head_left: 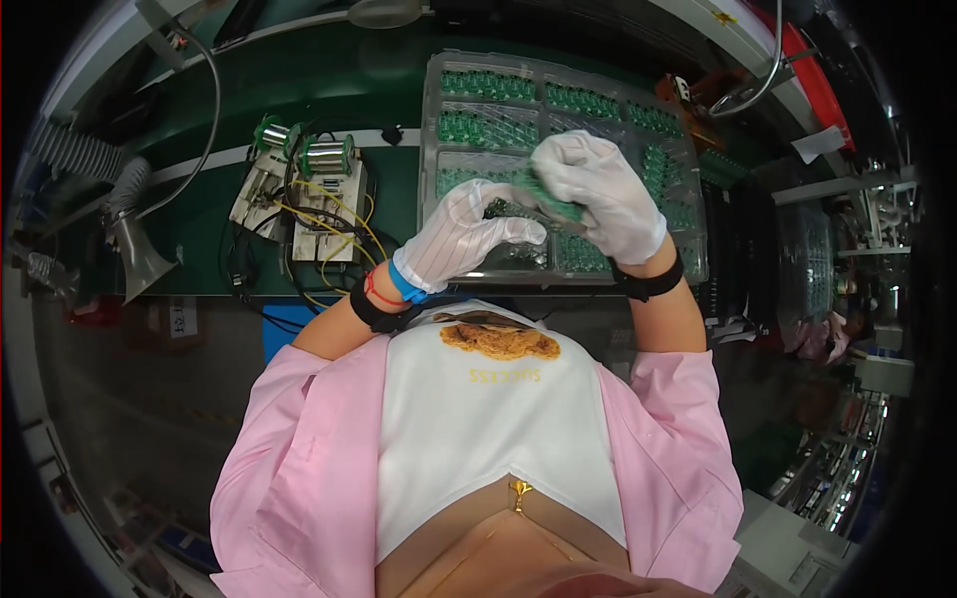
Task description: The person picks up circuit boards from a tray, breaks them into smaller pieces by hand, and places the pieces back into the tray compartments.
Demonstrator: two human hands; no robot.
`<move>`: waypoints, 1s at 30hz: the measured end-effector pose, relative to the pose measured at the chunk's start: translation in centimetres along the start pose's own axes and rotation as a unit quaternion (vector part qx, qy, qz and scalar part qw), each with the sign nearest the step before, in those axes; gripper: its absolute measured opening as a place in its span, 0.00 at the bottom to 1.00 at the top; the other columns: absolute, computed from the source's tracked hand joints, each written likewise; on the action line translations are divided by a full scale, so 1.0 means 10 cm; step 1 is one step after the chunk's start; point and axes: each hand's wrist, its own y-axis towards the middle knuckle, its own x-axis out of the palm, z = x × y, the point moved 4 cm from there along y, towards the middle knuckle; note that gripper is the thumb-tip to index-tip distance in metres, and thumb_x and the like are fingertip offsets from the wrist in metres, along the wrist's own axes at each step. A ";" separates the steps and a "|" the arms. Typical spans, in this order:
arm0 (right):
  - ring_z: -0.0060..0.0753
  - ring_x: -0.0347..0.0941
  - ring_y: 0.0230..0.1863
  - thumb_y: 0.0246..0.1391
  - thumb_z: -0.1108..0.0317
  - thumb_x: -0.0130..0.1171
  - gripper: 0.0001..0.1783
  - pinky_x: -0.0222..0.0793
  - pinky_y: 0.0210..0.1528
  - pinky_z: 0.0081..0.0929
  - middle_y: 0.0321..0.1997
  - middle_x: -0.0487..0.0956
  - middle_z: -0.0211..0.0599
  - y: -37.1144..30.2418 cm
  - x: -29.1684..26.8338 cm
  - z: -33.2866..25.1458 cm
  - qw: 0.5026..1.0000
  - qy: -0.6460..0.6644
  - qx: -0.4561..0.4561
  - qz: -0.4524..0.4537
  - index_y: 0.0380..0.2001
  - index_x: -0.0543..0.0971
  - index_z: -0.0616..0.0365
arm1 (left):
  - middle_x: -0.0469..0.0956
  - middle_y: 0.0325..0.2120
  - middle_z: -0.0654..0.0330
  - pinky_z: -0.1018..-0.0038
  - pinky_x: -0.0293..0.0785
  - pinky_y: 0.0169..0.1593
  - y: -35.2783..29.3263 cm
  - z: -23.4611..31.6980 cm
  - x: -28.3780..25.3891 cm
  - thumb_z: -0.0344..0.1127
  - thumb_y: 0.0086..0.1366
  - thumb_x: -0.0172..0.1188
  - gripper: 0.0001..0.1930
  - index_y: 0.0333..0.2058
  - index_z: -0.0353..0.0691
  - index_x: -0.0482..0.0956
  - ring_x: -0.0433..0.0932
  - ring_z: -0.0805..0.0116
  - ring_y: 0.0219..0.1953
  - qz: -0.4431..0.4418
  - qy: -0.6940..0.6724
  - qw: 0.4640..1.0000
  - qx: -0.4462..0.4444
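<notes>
My right hand [603, 189], in a white glove, is closed on a green circuit board [558, 204] above the tray. The board is partly covered by the fingers, so I cannot tell whether it is one or more. My left hand [459, 234], in a striped white glove, is curved in a C shape with thumb and fingers apart. Its fingertips come close to the board's left end; whether they touch is unclear. Beneath both hands lies a clear plastic compartment tray [431, 130] with many small green boards [488, 85] in its sections.
Left of the tray stands a metal fixture [329, 204] with solder wire spools [327, 156] and yellow and black cables. A fume extraction nozzle [142, 254] hangs further left. A green mat [389, 199] covers the bench. Dark stacked trays [723, 239] stand at the right.
</notes>
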 end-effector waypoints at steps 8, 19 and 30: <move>0.21 0.66 0.16 0.53 0.60 0.59 0.15 0.63 0.15 0.20 0.26 0.74 0.33 0.72 -0.53 0.82 0.953 -0.041 0.145 0.264 0.30 0.75 0.64 | 0.76 0.34 0.56 0.68 0.72 0.40 0.02 -0.18 -0.20 0.37 0.56 0.63 0.11 0.39 0.44 0.78 0.75 0.58 0.38 0.030 -0.143 0.978 -0.148; 0.31 0.77 0.21 0.48 0.59 0.62 0.18 0.71 0.21 0.23 0.29 0.79 0.45 1.35 -0.93 2.09 0.854 -0.434 0.144 0.248 0.36 0.76 0.64 | 0.75 0.36 0.56 0.69 0.71 0.42 0.05 -0.42 -0.09 0.32 0.57 0.59 0.14 0.43 0.46 0.76 0.75 0.58 0.39 0.103 -0.147 0.952 -0.248; 0.24 0.64 0.18 0.53 0.62 0.55 0.12 0.60 0.22 0.27 0.18 0.69 0.31 0.32 -0.28 0.21 0.848 -0.476 -0.226 -0.052 0.30 0.78 0.61 | 0.74 0.36 0.56 0.67 0.70 0.38 0.10 -0.44 0.21 0.30 0.51 0.59 0.11 0.34 0.52 0.81 0.74 0.59 0.37 -0.026 0.040 0.996 -0.071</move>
